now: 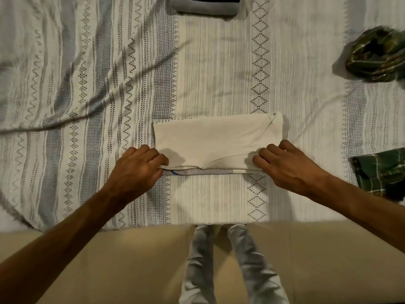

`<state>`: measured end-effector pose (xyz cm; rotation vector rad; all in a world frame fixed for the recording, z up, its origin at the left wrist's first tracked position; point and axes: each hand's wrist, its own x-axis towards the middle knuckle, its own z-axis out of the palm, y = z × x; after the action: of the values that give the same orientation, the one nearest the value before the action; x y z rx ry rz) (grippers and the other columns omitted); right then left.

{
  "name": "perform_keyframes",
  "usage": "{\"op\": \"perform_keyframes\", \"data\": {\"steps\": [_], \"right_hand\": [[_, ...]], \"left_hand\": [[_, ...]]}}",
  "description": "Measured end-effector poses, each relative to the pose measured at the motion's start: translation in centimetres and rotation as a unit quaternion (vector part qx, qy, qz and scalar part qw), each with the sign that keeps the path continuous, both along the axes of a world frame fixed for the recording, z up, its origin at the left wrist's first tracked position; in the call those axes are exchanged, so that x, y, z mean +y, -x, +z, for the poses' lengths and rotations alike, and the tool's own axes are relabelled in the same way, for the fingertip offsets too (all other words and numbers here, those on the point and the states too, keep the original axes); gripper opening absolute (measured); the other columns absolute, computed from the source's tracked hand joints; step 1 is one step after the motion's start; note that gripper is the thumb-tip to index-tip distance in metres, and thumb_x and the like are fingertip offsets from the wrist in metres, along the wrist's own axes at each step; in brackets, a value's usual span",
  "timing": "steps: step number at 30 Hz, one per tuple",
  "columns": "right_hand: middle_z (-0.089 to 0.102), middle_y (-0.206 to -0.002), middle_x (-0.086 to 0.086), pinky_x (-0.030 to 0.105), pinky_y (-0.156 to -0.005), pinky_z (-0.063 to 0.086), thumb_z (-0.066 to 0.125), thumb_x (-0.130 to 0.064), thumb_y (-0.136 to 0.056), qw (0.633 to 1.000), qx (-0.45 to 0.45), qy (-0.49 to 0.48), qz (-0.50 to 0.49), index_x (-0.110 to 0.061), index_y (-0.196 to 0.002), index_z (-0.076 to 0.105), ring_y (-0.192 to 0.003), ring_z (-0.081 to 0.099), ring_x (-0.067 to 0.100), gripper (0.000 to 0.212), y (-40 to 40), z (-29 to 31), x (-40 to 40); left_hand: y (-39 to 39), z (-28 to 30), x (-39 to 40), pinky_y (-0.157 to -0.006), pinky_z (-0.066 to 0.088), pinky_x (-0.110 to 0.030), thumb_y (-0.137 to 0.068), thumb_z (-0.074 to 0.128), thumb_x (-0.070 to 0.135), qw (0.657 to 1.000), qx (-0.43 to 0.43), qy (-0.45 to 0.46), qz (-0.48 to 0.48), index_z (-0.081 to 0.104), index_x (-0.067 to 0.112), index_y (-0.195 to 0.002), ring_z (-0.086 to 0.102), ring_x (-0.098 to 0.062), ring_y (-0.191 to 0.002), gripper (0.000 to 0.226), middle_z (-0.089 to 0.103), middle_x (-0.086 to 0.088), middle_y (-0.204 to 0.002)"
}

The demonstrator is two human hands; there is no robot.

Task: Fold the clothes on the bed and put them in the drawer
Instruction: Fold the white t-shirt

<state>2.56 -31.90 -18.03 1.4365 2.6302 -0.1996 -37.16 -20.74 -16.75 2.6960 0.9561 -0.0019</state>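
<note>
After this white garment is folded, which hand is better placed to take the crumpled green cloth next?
The right hand. The crumpled green cloth lies at the bed's right edge, on that hand's side. The left hand pinches the opposite corner of the white garment, and would have to cross over it.

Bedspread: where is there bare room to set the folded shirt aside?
The bedspread lies bare left of the white shirt, and beyond it up to the grey pillow. The right edge is crowded: crumpled green garment, folded green cloth.

Patterned bedspread over bed; perhaps tan floor.
</note>
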Motion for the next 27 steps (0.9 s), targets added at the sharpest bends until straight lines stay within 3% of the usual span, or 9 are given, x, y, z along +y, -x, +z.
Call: {"op": "perform_keyframes", "data": {"steps": [5,7,10,12,14,16,20,24,27], "right_hand": [[0.057,-0.087,0.003,0.038,-0.070,0.034,0.055,-0.038,-0.081,0.996,-0.017,0.089,0.006,-0.017,-0.099,0.057,-0.075,0.052,0.023,0.027,0.6,2.0,1.6],[0.057,-0.089,0.004,0.039,-0.071,0.038,0.048,-0.046,-0.086,0.996,0.034,0.071,-0.049,-0.016,-0.100,0.058,-0.078,0.050,0.023,0.034,1.4,2.5,2.3],[0.062,-0.130,0.013,0.046,-0.094,0.044,0.039,-0.044,-0.103,0.983,0.122,-0.004,-0.136,-0.011,-0.132,0.057,-0.117,0.057,0.032,0.047,4.8,2.0,3.2],[0.036,-0.164,0.013,0.049,-0.120,0.029,0.034,-0.043,-0.108,0.976,0.134,-0.020,-0.172,-0.012,-0.156,0.039,-0.152,0.032,0.030,0.057,8.1,0.9,3.8],[0.008,-0.175,0.009,0.052,-0.129,0.012,0.029,-0.045,-0.110,0.973,0.134,-0.005,-0.189,-0.014,-0.166,0.017,-0.161,0.005,0.025,0.066,11.2,-0.9,4.2],[-0.002,-0.175,0.008,0.058,-0.127,0.010,0.028,-0.048,-0.111,0.975,0.110,0.019,-0.191,-0.013,-0.167,0.009,-0.162,-0.004,0.026,0.069,13.2,-3.1,4.1],[-0.002,-0.175,0.010,0.062,-0.125,0.012,0.029,-0.049,-0.111,0.974,0.083,0.025,-0.209,-0.010,-0.167,0.008,-0.162,-0.002,0.028,0.071,14.9,-5.7,3.5],[-0.001,-0.175,0.008,0.060,-0.126,0.011,0.024,-0.050,-0.111,0.978,0.093,0.032,-0.182,-0.011,-0.167,0.010,-0.162,-0.003,0.026,0.069,14.0,-5.2,3.4],[0.009,-0.175,0.005,0.052,-0.129,0.009,0.019,-0.048,-0.112,0.972,0.133,0.081,-0.175,-0.015,-0.166,0.019,-0.162,0.000,0.021,0.063,12.7,-3.4,2.8]], "left_hand": [[0.4,-0.2,0.0,-0.077,0.047,-0.042,-0.092,0.059,0.026,0.998,0.022,0.057,0.025,0.073,0.015,-0.106,0.060,-0.026,-0.093,0.023,0.070,-0.002,-0.101],[0.4,-0.3,-0.4,-0.079,0.049,-0.038,-0.091,0.061,0.032,0.984,-0.021,0.131,0.115,0.070,0.019,-0.109,0.059,-0.018,-0.098,0.024,0.068,0.003,-0.107],[-0.6,-0.1,-0.8,-0.069,0.056,-0.020,-0.098,0.066,0.035,0.872,-0.167,0.246,0.390,0.062,0.021,-0.118,0.067,-0.003,-0.094,0.024,0.068,0.008,-0.107],[-1.6,-0.4,-0.7,-0.070,0.060,-0.025,-0.100,0.064,0.050,0.784,-0.176,0.310,0.508,0.061,0.021,-0.116,0.072,-0.007,-0.090,0.033,0.071,0.008,-0.102],[-2.1,-0.8,0.0,-0.072,0.057,-0.028,-0.094,0.061,0.067,0.749,-0.151,0.350,0.541,0.063,0.025,-0.109,0.073,-0.012,-0.089,0.044,0.073,0.008,-0.097],[-2.6,-1.1,1.0,-0.071,0.056,-0.026,-0.086,0.064,0.077,0.748,-0.119,0.376,0.534,0.065,0.025,-0.109,0.071,-0.010,-0.087,0.057,0.073,0.009,-0.097],[-4.1,-1.6,2.6,-0.062,0.048,-0.022,-0.080,0.070,0.077,0.785,-0.053,0.369,0.494,0.061,0.025,-0.115,0.065,-0.006,-0.088,0.064,0.068,0.012,-0.103],[-5.1,-1.7,2.8,-0.091,0.059,-0.031,-0.089,0.077,0.053,0.731,-0.147,0.450,0.491,0.065,0.024,-0.137,0.071,-0.012,-0.107,0.057,0.073,0.008,-0.121],[-5.8,-0.9,2.2,-0.078,0.055,-0.017,-0.093,0.075,0.043,0.772,-0.165,0.375,0.486,0.066,0.026,-0.136,0.068,-0.001,-0.098,0.047,0.072,0.012,-0.117]]}}
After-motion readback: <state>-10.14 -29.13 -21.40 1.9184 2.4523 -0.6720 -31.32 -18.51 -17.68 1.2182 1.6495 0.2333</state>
